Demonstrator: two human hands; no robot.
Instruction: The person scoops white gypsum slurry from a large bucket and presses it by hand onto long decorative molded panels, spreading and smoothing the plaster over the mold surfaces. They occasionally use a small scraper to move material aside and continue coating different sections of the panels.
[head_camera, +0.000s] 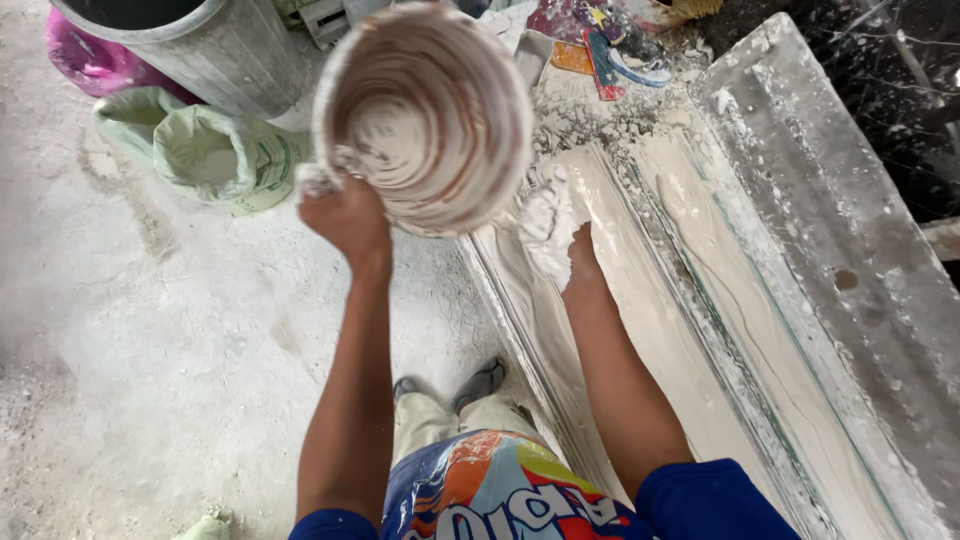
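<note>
The left hand (345, 215) grips the rim of a round plaster-smeared bucket (425, 115), tilted above the bench edge; the right hand (560, 235), coated white, presses flat and open on wet plaster in the long white mould (700, 300).

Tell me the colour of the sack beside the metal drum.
Pale green, its rolled-open top dusted with white powder; the sack shows best in the head view, upper left.

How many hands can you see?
2. The left hand grips the rim of the tilted bowl. The right hand, coated in white plaster, rests on the long mould.
</note>
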